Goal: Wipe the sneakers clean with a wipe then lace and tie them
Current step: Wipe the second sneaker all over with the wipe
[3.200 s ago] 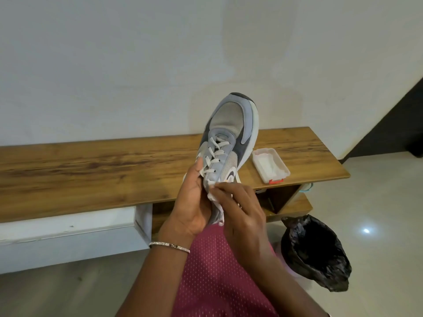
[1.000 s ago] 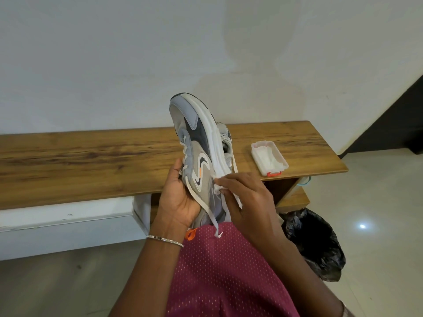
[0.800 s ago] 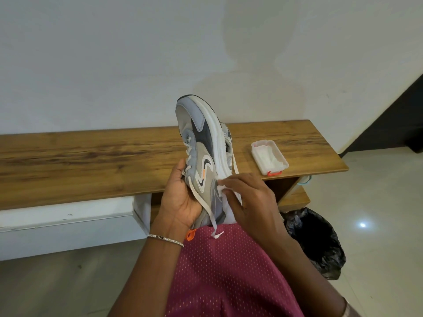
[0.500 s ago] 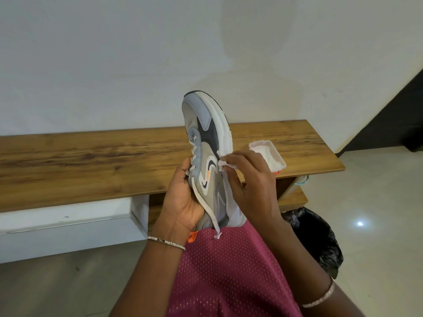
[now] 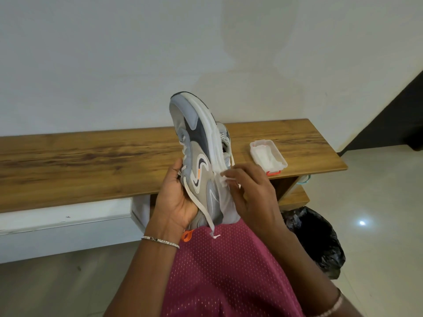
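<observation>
I hold a grey and white sneaker (image 5: 198,143) upright in front of me, toe up, its side and white sole edge facing me. My left hand (image 5: 176,195) grips its lower part from the left, over the laces. My right hand (image 5: 249,191) pinches a white wipe (image 5: 223,179) against the white sole edge near the middle of the shoe. A loose white lace (image 5: 206,216) hangs down to my lap. Part of a second sneaker (image 5: 225,143) shows behind the first, on the bench.
A long wooden bench (image 5: 91,165) runs across in front of me against a white wall. An open white tub of wipes (image 5: 267,156) sits on its right end. A black bin bag (image 5: 318,241) stands on the tiled floor at the right. My lap is covered in maroon mesh cloth (image 5: 229,271).
The sneaker was turned from top-facing to side-facing. In the last half second my right hand slid the wipe down the white sole edge toward the heel.
</observation>
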`<action>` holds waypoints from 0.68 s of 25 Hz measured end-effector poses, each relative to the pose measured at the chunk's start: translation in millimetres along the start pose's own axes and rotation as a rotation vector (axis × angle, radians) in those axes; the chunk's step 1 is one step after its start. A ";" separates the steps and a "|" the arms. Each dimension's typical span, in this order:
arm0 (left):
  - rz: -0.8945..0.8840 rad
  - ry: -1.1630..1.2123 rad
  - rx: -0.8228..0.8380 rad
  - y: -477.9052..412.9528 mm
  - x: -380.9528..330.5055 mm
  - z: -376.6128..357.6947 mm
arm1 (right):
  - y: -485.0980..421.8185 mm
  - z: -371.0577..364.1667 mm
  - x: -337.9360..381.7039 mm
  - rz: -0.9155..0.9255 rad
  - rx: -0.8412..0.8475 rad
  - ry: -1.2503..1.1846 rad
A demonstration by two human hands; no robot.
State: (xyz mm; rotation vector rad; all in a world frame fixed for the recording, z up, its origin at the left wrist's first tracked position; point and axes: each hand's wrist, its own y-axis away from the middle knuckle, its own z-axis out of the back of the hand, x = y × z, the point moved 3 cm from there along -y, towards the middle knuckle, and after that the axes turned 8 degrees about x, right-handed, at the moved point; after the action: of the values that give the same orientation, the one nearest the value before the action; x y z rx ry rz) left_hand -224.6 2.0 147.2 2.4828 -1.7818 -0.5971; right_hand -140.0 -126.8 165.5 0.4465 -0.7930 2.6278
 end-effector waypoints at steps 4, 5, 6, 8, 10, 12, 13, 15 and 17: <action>0.024 0.043 -0.008 0.6 6.9 -1.2 | -18.9 5.0 -0.4 -0.008 -0.095 -0.015; 0.005 0.043 -0.014 -0.2 4.3 -0.4 | -14.7 4.4 0.9 0.012 -0.083 -0.017; -0.017 0.035 -0.021 0.0 0.9 -0.3 | -7.1 3.8 2.1 0.024 -0.068 -0.017; -0.053 0.026 -0.030 1.6 -4.1 0.0 | 14.4 3.0 3.6 0.021 -0.048 -0.033; -0.061 0.010 -0.035 4.6 -5.4 -0.9 | 36.2 0.7 5.0 0.013 -0.026 -0.039; -0.052 -0.007 -0.049 6.8 -2.4 -3.1 | 46.5 -2.8 5.0 0.008 -0.004 -0.018; -0.046 -0.016 -0.053 6.8 -0.2 -4.0 | 44.6 -3.6 3.7 0.008 -0.006 -0.009; -0.023 -0.024 -0.027 5.7 6.2 -6.8 | 29.5 -1.8 0.9 0.005 -0.040 -0.004; 0.045 -0.019 0.014 7.6 15.3 -12.7 | 8.4 6.9 0.9 -0.034 -0.143 -0.021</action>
State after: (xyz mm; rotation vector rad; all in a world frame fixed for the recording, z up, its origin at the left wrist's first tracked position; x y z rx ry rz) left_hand -223.2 -17.2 156.4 2.4473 -1.8496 -0.6095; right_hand -143.0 -137.0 167.5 0.4447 -0.9633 2.5186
